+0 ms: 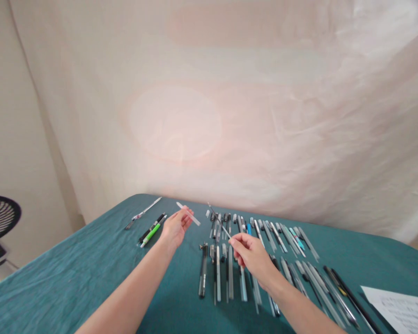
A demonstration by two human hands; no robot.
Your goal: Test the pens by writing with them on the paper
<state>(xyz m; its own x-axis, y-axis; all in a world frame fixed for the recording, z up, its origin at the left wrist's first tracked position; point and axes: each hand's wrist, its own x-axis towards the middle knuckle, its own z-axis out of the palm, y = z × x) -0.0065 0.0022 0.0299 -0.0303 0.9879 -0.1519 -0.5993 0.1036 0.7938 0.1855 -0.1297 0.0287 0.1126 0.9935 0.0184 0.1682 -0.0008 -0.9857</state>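
Since the right hand (249, 256) pinches a thin dark refill (219, 220) only by its lower end, just below frame center, its long free tip will likely swing: steady that wrist, keep clear of the pen parts (231, 278), lower right. Left hand (174, 228) grasps a translucent tube (195, 220), left of center; squeeze lightly.

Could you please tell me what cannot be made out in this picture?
Head view: writing on the paper sheet, too blurred to read; the right and bottom edges cut the sheet off.
Head view: the fan, cut off by the left edge.
Head view: the lower end of the thin rod, hidden by the right hand.
Head view: parts of some near-row pens, behind the right forearm.
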